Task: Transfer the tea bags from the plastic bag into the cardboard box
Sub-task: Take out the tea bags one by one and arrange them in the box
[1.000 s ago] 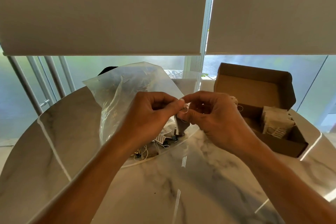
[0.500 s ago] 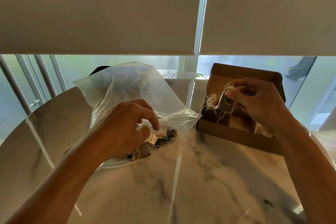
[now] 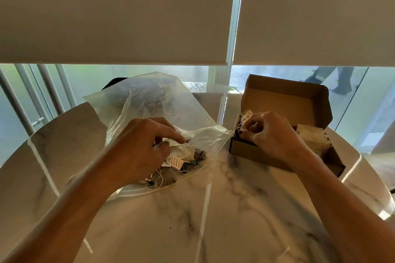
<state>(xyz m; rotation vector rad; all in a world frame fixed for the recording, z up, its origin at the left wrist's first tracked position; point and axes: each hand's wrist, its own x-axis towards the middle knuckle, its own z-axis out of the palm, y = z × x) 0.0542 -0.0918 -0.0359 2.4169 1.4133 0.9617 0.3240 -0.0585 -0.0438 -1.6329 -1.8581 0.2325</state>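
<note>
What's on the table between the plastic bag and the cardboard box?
Nothing: in the head view the plastic bag tip nearly reaches the cardboard box corner, and only bare marble table shows in the narrow gap.

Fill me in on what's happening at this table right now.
A person is moving tea bags out of a clear plastic bag into an open cardboard box on a marble table. The left hand reaches into the bag's mouth, where loose tea bags remain. The right hand is at the box's left end, fingers curled among the tea bags there. More pale tea bags sit further right in the box.
</note>
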